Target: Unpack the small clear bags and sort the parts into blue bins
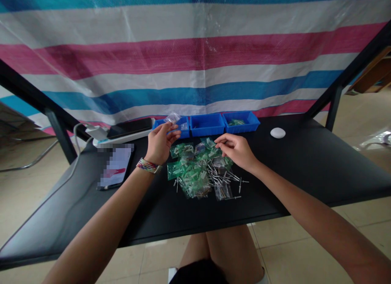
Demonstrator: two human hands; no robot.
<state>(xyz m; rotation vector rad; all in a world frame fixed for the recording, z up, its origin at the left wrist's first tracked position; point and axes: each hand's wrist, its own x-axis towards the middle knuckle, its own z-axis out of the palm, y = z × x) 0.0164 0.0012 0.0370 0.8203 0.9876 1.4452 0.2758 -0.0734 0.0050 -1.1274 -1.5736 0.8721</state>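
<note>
My left hand (pixel 161 143) is raised over the black table (pixel 305 166), fingers pinched on a small clear plastic bag (pixel 172 118) held just in front of the left blue bin (pixel 182 126). My right hand (pixel 236 149) rests on a heap of small clear bags with green parts (pixel 195 170), fingers curled and pinching at the top of the heap. Loose metal pins (pixel 227 179) lie scattered at the heap's right side.
Three blue bins stand in a row at the back: left, middle (pixel 207 124), right (pixel 241 121) with green items inside. A phone (pixel 115 170), a white power strip (pixel 100 134) with a dark device on it, and a white round object (pixel 277 132) also lie on the table. A striped tarp hangs behind.
</note>
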